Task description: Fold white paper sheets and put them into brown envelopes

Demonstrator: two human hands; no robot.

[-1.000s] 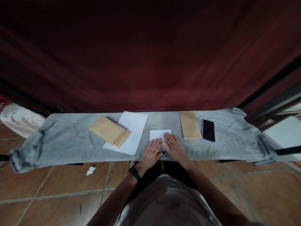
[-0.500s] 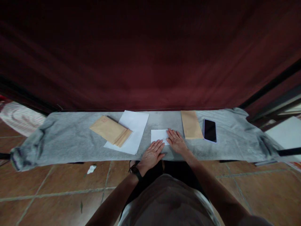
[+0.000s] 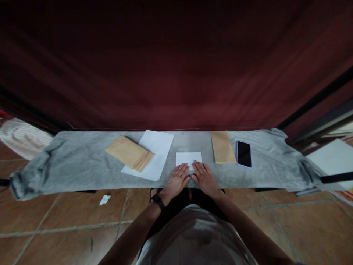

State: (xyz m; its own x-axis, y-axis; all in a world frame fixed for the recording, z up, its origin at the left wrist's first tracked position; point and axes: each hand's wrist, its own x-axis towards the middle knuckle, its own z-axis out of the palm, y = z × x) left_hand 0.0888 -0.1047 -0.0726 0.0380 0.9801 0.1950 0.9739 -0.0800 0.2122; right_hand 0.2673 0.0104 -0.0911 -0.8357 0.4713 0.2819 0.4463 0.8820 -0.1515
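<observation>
Together, left hand [image 3: 176,179], right hand [image 3: 205,179] on paper [image 3: 188,157], possibly folded.

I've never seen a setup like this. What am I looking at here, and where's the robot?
There is no robot here: just a person's bare left hand and right hand. The view comes from one camera worn on the head, looking forward and down, so you also see the arms and a dark band on the left wrist.

Both hands lie flat, fingers on the near part of a small white paper, pressing or resting rather than gripping it. Beneath is a long grey cloth. To the left, a stack of brown envelopes lies partly on a larger white sheet. To the right are another brown envelope and a phone.
</observation>
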